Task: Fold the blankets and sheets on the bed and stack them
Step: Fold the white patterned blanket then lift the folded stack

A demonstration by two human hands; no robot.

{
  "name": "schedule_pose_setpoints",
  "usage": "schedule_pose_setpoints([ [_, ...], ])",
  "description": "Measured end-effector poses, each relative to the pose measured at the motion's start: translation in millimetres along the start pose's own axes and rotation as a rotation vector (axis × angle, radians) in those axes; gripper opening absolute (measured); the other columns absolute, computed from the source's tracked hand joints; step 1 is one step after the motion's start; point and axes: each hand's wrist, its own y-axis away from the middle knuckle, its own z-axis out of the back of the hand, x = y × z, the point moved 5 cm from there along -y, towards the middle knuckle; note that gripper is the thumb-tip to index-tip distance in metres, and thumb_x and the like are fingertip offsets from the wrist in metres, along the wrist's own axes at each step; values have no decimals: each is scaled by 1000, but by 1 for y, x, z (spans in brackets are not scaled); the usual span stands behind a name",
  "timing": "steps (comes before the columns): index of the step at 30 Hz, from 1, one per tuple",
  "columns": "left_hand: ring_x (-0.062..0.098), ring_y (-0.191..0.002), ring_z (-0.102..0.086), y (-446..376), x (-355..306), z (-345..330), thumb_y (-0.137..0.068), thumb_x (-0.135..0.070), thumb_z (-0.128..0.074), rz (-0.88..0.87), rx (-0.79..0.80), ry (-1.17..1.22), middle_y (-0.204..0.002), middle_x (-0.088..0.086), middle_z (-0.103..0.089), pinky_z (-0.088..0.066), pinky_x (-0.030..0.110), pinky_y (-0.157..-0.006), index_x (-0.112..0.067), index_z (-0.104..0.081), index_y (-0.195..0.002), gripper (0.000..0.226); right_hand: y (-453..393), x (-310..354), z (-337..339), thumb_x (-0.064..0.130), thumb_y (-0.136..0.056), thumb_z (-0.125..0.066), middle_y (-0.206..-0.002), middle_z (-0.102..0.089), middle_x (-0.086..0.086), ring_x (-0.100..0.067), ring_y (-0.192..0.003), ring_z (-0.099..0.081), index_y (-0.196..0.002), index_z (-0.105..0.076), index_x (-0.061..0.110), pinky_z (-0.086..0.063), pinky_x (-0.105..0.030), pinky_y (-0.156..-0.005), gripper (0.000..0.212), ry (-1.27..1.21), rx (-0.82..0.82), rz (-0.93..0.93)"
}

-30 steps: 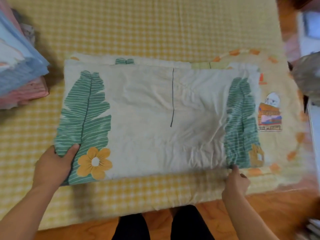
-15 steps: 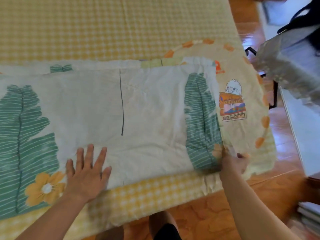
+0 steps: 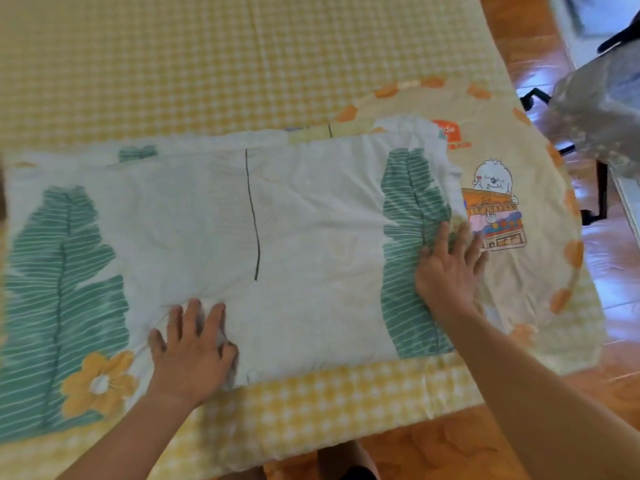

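Your right hand (image 3: 450,268) has let go of the corner it was pinching and now lies flat on the folded blanket (image 3: 311,237), fingers spread wide, holding nothing. It presses on the green leaf print at the right end, just beside the cartoon picture. Your left hand (image 3: 194,348) is still flat too, low in the middle of the frame, fingers wide apart and holding nothing. It presses the blanket near its bottom edge, next to the yellow flower. The blanket is white with green leaves. It lies folded in a long strip across the middle of the frame, on the yellow checked bed (image 3: 173,64). A pale yellow sheet (image 3: 519,150) with orange spots peeks out from under its right end.
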Motion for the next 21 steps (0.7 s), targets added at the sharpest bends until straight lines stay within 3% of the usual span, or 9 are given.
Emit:
schedule_pose_setpoints([
  [2,38,-122,-45,1,-9,21,-75,-50,-46,-36,-74,6,-136,12,-51,-41,58,-96,-24,-59,-132,64,18,49,10,37,-106,-24,-167,10,-6,-26,-153,15,-160,-2,21,7,-46,-124,61,-187,-138,13],
  [4,38,-114,-51,-10,-20,53,-76,-42,-48,-137,-264,42,-126,13,-56,-43,53,-95,-16,-65,-120,54,42,120,10,33,-107,-30,-168,-1,-3,-19,-154,7,-160,-12,19,2,-37,-125,58,-356,-146,311],
  [5,39,-119,-49,-21,-23,70,-80,-40,-47,-192,-377,60,-131,15,-55,-41,53,-99,-15,-64,-124,53,54,158,7,30,-108,-33,-168,-7,0,-16,-154,2,-159,-17,19,-2,-32,-125,55,-457,-104,466],
  [7,42,-140,-35,-53,-10,99,-92,-39,-46,-208,-489,99,-152,16,-41,-27,56,-114,-24,-50,-143,54,72,223,2,22,-108,-36,-165,-18,6,-8,-153,-9,-158,-23,19,-8,-26,-124,51,-719,43,590],
  [10,42,-153,-8,-112,61,108,-102,-48,-38,38,-455,171,-168,13,-14,-7,58,-123,-38,-29,-156,56,73,297,6,14,-108,-35,-161,-29,12,2,-148,-20,-155,-31,21,-16,-23,-123,48,-1059,125,579],
  [13,41,-154,-5,-138,141,93,-100,-60,-23,216,-428,172,-169,11,-10,-5,60,-123,-42,-17,-159,62,44,355,-1,26,-109,-33,-159,-29,24,15,-141,-22,-154,-32,37,-18,-18,-120,46,-1180,163,518],
  [16,38,-154,-10,-143,172,80,-96,-65,-15,179,-467,180,-168,9,-18,-9,57,-122,-41,-21,-159,67,-5,389,-35,32,-109,-31,-162,-26,16,8,-144,-21,-156,-28,31,-17,-13,-115,47,-1141,178,415],
  [18,33,-155,-8,-145,176,71,-96,-65,-14,129,-487,210,-169,6,-17,-8,54,-123,-39,-22,-160,69,-27,398,-56,33,-109,-32,-162,-26,12,2,-147,-21,-158,-27,28,-15,-17,-118,49,-1099,153,371],
  [21,26,-156,-2,-139,188,68,-97,-66,-15,120,-470,304,-170,4,-12,-6,53,-124,-40,-21,-159,67,7,385,-56,37,-108,-32,-162,-23,20,20,-137,-20,-156,-26,37,-16,-18,-119,48,-1124,167,381],
])
